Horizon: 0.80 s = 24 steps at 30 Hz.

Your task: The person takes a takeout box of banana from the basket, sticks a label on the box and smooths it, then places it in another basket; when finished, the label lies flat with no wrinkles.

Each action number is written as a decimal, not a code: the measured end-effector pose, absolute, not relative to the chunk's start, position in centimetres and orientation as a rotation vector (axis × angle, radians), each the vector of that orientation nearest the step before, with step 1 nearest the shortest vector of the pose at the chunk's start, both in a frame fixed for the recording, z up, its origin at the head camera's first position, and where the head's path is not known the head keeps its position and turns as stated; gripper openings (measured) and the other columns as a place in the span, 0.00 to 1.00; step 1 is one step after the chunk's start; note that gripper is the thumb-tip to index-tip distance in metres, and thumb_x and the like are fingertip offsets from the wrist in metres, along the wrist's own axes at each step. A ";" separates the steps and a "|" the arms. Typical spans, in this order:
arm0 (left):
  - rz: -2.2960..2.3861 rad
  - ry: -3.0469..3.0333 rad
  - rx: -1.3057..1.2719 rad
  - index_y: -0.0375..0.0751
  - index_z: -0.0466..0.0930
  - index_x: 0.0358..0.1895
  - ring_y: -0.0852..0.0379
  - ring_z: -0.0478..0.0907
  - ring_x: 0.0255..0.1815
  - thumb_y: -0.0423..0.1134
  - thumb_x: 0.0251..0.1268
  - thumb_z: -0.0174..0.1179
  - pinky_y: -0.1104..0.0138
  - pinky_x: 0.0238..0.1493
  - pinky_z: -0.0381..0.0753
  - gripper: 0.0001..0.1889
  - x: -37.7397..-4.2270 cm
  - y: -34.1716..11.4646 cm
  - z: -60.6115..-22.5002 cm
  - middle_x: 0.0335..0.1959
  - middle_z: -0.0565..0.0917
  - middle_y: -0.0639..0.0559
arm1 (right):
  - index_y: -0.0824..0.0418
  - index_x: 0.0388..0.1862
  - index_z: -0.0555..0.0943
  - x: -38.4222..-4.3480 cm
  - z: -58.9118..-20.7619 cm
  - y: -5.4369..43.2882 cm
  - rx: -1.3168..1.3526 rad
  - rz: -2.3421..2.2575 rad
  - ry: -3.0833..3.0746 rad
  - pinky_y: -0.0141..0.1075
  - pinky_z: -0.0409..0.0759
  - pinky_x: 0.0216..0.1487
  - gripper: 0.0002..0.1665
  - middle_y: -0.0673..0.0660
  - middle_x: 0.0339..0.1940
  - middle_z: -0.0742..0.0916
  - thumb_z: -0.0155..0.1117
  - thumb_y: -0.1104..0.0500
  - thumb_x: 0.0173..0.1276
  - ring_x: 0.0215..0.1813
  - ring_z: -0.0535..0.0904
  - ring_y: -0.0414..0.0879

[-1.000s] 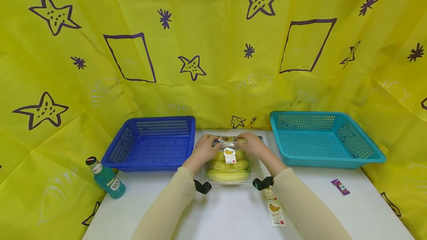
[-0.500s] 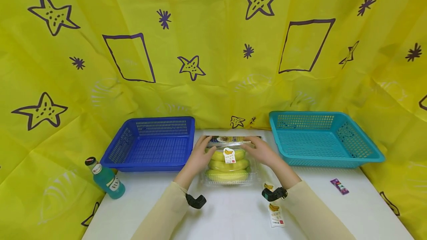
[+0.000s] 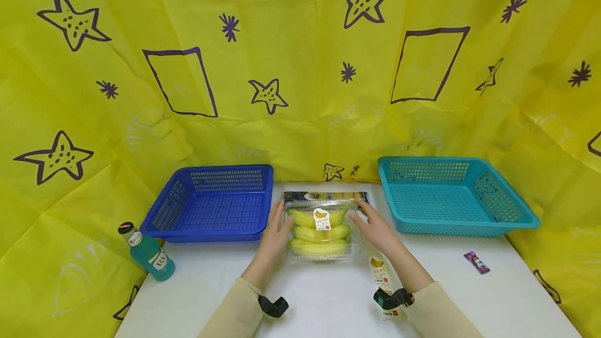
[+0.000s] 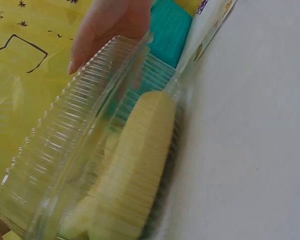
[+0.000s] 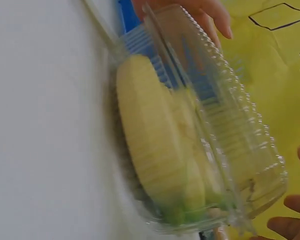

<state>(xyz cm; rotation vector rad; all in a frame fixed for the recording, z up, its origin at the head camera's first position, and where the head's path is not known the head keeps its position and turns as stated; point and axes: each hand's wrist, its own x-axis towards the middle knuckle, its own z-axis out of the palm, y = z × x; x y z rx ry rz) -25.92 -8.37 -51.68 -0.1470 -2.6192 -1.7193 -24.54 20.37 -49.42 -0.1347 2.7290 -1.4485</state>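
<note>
A clear plastic clamshell box (image 3: pixel 324 257) lies on the white table, its lid lowered over several bananas (image 3: pixel 321 233). On top of the lid sits a white sticker (image 3: pixel 322 219) with a banana picture. My left hand (image 3: pixel 274 234) is beside the box's left side, fingers extended forward. On the opposite side, my right hand (image 3: pixel 377 227) has its fingers spread near the back right corner. In the right wrist view, the right fingertips (image 5: pixel 294 220) appear apart from the plastic. Whether the left hand touches the box is hard to tell.
Behind the box lies a dark, long package (image 3: pixel 324 196). A blue basket (image 3: pixel 206 237) stands left, a teal basket (image 3: pixel 465 228) right. A bottle of teal liquid (image 3: pixel 152 255) is at far left. A sticker strip (image 3: pixel 378 270) lies partly under the right wrist; a purple packet (image 3: pixel 477 263) sits further right.
Both hands have left the lid's top back edge, moving apart and toward me down to the box's sides. The lid, sticker and bananas are now uncovered; the box has stayed in place.
</note>
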 end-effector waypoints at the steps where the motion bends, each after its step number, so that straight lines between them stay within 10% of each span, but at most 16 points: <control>1: -1.721 -2.610 -0.151 0.54 0.49 0.80 0.37 0.41 0.81 0.49 0.78 0.47 0.35 0.75 0.43 0.32 -25.9 -8.3 -51.9 0.82 0.44 0.45 | 0.58 0.80 0.52 -24.5 -49.6 20.3 -0.107 -1.474 2.719 0.61 0.57 0.76 0.40 0.66 0.80 0.59 0.48 0.42 0.79 0.78 0.55 0.66; 24: -2.190 -2.428 -0.073 0.49 0.42 0.81 0.38 0.35 0.82 0.51 0.81 0.40 0.36 0.77 0.35 0.33 -25.4 -8.2 -53.9 0.82 0.42 0.43 | 0.54 0.83 0.45 -23.1 -52.3 18.6 0.119 -1.798 2.490 0.61 0.44 0.79 0.42 0.60 0.83 0.51 0.39 0.37 0.79 0.82 0.44 0.63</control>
